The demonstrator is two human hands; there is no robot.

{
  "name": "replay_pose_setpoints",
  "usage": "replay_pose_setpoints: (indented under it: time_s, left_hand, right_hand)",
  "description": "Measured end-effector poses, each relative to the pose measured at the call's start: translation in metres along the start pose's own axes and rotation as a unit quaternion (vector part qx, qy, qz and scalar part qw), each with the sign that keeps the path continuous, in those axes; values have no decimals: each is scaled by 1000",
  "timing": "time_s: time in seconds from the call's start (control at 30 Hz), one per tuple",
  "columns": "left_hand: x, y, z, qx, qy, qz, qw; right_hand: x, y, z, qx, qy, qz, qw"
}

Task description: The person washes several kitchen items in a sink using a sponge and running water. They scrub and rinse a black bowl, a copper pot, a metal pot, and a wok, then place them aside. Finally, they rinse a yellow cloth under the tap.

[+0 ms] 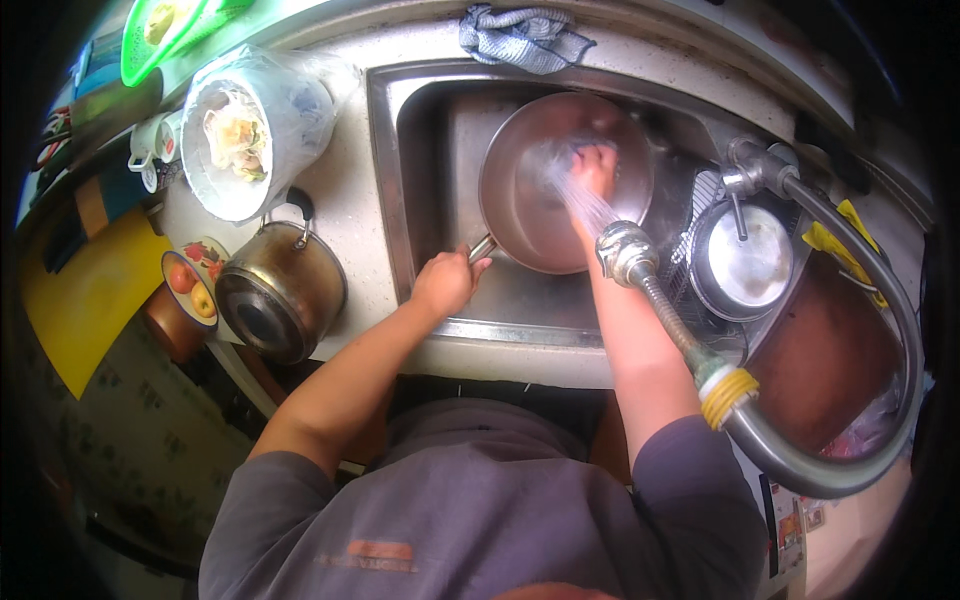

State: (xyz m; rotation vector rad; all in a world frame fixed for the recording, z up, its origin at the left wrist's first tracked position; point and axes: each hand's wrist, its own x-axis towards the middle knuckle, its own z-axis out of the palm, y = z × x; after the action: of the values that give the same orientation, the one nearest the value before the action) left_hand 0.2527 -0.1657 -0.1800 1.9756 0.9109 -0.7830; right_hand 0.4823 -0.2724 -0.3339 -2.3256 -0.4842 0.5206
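My left hand (pixel 445 283) grips the metal handle of a large frying pan (pixel 529 217), which is tilted in the steel sink (pixel 450 142). Inside the pan, my right hand (pixel 595 174) reaches down to the inner surface. Something dark shows by its fingertips, too blurred to name, and whether the fingers hold it I cannot tell. A spray of water (pixel 585 202) runs from the faucet head (pixel 627 253) into the pan beside my right hand. The flexible faucet neck (pixel 671 319) crosses above my right forearm.
A checked cloth (pixel 517 37) lies on the sink's back edge. Left stand a bag-lined bin (pixel 262 135) with food scraps, a stained metal pot (pixel 289 281) and a bowl (pixel 169 296) of fruit. Metal pans (pixel 746 259) sit right, near the faucet body (pixel 754 169) and a yellow cloth (pixel 840 232).
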Motion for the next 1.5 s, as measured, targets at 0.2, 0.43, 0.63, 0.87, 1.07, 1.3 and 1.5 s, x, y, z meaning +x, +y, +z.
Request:
replay_pose_setpoints:
  time_s: [0.2,0.43,0.63,0.87,1.07,1.3,1.5]
  left_hand:
    - [1,10,4,1,0,-41,999]
    - [-1,8,15,0,26,-28,999]
    - [-3,16,9,6,18,-57,998]
    - [-8,16,6,-16,11,-67,998]
    - [-6,20,0,10,-19,-82,996]
    - [-6,15,3,-15,1,-66,998]
    - [-5,15,1,4,1,-62,998]
  right_hand:
    - [-59,-7,4,-13,-180,-166,969]
    - [18,-13,-30,-168,-31,-83,982]
    - [-46,-59,27,204,-260,82,940]
    - [-54,59,-109,-231,-250,-184,922]
    - [-86,19,-24,77,-302,93,946]
    - [-20,43,-103,-330,-311,-100,886]
    - [75,-9,-39,-307,-9,-295,905]
